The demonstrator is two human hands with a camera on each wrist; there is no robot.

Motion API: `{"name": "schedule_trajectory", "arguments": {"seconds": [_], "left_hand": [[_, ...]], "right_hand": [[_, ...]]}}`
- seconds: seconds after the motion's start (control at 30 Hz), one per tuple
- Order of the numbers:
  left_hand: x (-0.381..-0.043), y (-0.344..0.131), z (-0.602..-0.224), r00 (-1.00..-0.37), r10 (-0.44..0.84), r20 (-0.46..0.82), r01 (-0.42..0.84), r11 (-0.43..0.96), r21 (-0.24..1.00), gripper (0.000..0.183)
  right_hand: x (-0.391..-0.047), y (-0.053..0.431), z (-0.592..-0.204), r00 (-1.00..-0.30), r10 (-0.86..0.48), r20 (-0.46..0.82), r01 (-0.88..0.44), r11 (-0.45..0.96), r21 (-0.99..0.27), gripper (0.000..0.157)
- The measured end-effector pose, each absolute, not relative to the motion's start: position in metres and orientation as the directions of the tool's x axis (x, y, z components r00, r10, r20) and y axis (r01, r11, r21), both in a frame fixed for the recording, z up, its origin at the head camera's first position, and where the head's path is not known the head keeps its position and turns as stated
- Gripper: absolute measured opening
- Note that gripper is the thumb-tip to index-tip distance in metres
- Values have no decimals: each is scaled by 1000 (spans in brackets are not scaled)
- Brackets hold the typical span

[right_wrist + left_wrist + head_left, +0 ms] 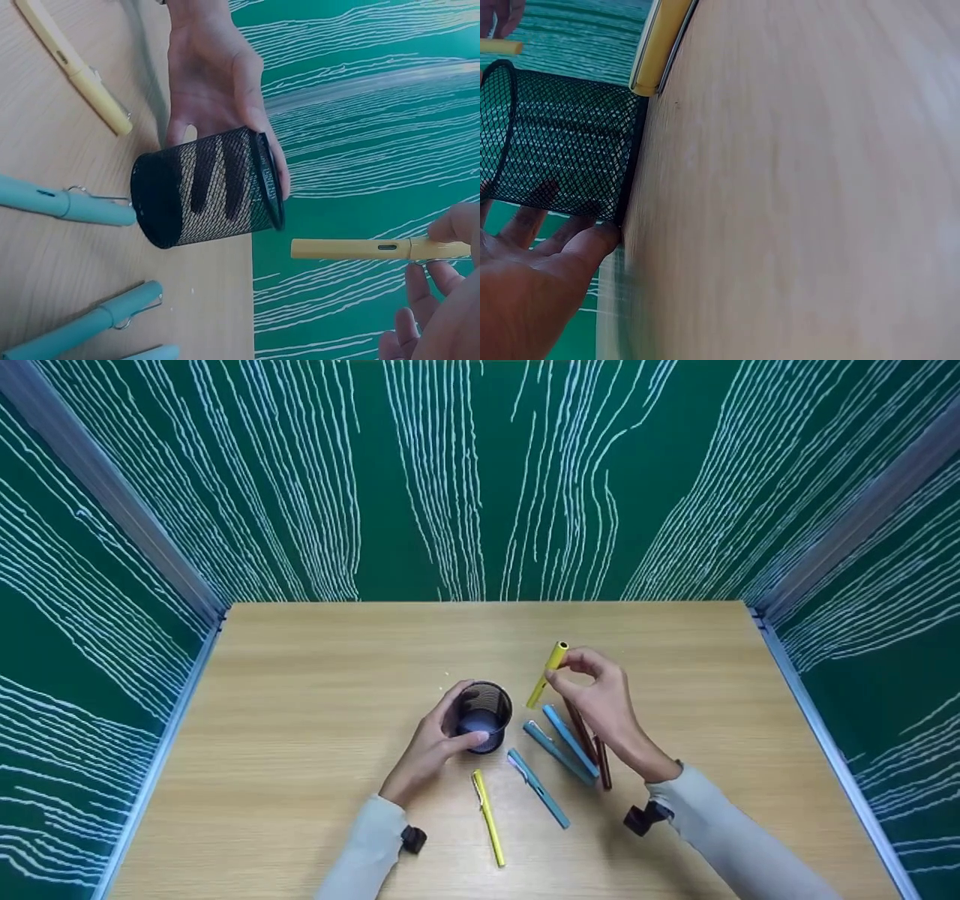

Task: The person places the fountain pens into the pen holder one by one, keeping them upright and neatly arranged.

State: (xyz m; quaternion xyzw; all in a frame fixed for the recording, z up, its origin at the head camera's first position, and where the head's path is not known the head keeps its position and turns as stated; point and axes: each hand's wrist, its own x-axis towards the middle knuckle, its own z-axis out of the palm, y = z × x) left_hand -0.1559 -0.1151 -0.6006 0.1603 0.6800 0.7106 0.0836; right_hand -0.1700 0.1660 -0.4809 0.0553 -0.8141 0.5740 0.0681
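My left hand [426, 748] holds a black mesh pen cup [484, 699] upright on the table, its thumb over the near rim and its fingers round the left side. In the right wrist view the cup's mesh wall [217, 184] shows those fingers through it. My right hand [606, 701] pinches a yellow pen [546, 679] between thumb and fingers, above the table, right of the cup and apart from it. The lower end of this pen [337, 249] points away from the palm in the right wrist view.
Near the right hand lie a blue pen [571, 741], a teal pen [556, 750] and dark brown pens [603, 765], partly covered by the hand. Another teal pen [538, 789] and a yellow pen [489, 819] lie nearer. Green, white-lined panels [495, 480] bound the table [300, 675].
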Motion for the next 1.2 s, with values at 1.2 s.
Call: {"name": "schedule_trajectory", "arguments": {"seconds": [1.2], "left_hand": [[-156, -114, -601, -940, 323, 108, 119, 12, 993, 86]], "right_hand": [[-170, 113, -509, -975, -129, 182, -216, 331, -919, 8]]}}
